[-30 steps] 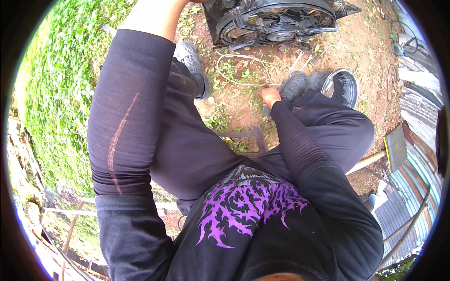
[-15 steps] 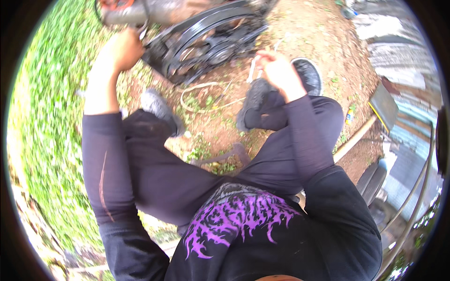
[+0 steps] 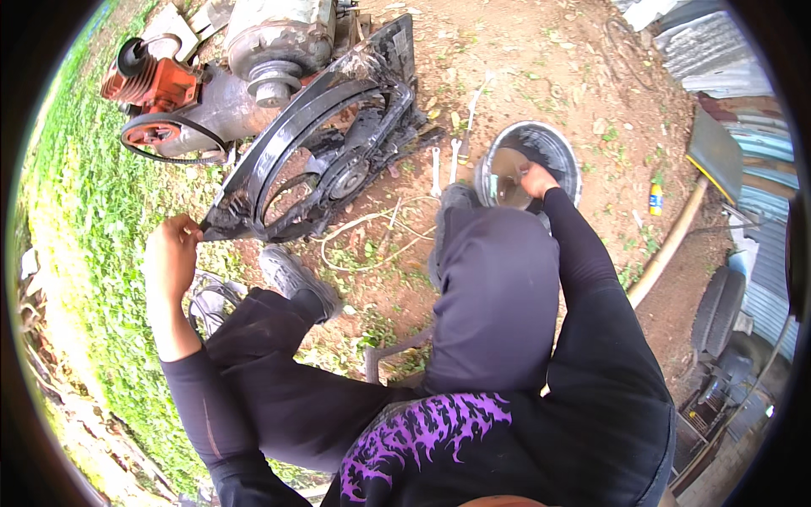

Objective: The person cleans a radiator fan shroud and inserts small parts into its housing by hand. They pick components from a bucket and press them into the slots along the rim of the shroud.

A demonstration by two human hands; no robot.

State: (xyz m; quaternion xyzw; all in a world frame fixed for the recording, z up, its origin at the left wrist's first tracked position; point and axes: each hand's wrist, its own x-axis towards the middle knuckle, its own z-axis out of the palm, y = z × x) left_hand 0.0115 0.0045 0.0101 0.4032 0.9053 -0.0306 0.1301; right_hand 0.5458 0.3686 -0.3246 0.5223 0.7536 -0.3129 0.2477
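A black plastic fan shroud [image 3: 355,127], with a round opening and the fan's hub inside it, stands tilted on the ground ahead of me. My left hand [image 3: 171,258] pinches its near left corner between thumb and fingers. To the right, beyond my raised knee, is a dark bucket [image 3: 564,145] holding murky brownish water [image 3: 509,173]. My right hand [image 3: 537,179] reaches inside it, fingers curled at the water; whatever they may hold is hidden.
Behind the shroud sits an orange compressor [image 3: 156,80] with a tank and motor [image 3: 279,42]. Two wrenches [image 3: 436,173] and a screwdriver [image 3: 470,122] lie beside the bucket. A pale cord [image 3: 355,266] loops between my feet. A long-handled shovel [image 3: 714,156] and a yellow bottle [image 3: 655,199] are right.
My right hand has gone from above the wrenches into the bucket. The left hand stays on the shroud's corner. The view has shifted, showing more of the compressor and bucket.
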